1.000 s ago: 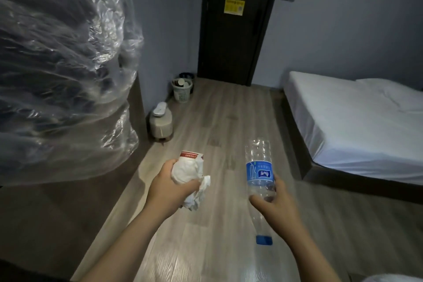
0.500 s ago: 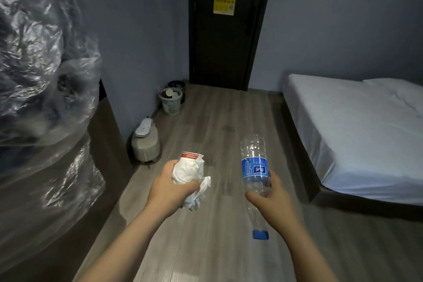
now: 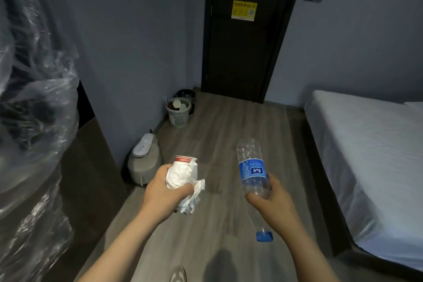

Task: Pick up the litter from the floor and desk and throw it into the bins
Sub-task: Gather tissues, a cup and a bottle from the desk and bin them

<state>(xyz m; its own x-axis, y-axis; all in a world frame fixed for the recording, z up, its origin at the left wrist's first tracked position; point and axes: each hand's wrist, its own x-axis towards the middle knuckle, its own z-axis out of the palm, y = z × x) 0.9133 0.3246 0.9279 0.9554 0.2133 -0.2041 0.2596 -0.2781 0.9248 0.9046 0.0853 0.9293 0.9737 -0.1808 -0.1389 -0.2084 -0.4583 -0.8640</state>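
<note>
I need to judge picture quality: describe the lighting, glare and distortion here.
Head view: dim, bluish room light; glare streaks on the crinkled clear plastic sheeting; wide-angle bending tilts the dark door; the pale mesh bin looks soft and small; a shadow lies on the wood floor.

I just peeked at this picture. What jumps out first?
Two hands held out over the wooden floor: the left hand squeezes crumpled white paper, and the right hand holds a clear plastic bottle upside down, blue cap lowest. Ahead, a pale basket bin stands by the dark door; a white bed fills the right.
</note>
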